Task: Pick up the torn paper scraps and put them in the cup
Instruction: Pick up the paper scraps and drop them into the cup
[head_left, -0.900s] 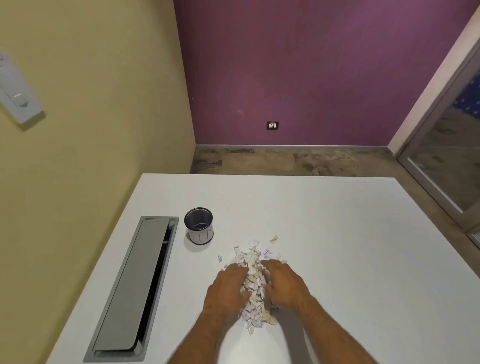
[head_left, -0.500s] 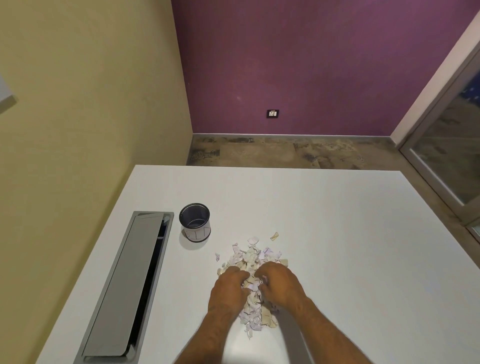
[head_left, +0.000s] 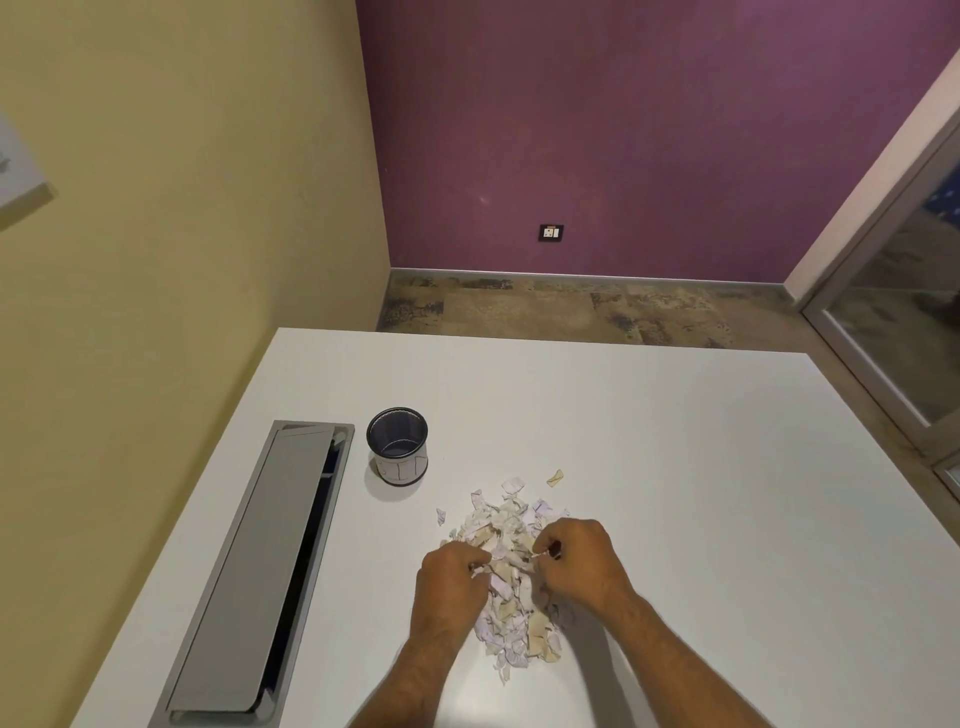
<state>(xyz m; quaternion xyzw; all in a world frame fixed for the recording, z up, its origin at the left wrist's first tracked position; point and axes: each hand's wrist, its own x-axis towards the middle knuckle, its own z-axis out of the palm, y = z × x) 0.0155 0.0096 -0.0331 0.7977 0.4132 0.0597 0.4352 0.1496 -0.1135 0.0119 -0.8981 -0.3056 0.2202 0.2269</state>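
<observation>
Hands now curled tighter: left hand (head_left: 451, 584) & right hand (head_left: 576, 564) clench paper scraps (head_left: 511, 605), lower centre. We should squeeze firmly before carrying to mesh cup (head_left: 397, 446).

One view only, from a camera worn on the person's head, looking forward and steeply down. It sits close above the left hand (head_left: 451, 584) and right hand (head_left: 582, 564), which enter with their forearms from the bottom edge, low and near centre. The wide lens takes in the whole white table (head_left: 675, 467) beyond the hands, and further out the floor (head_left: 571, 312) and two walls meeting in a corner.
</observation>
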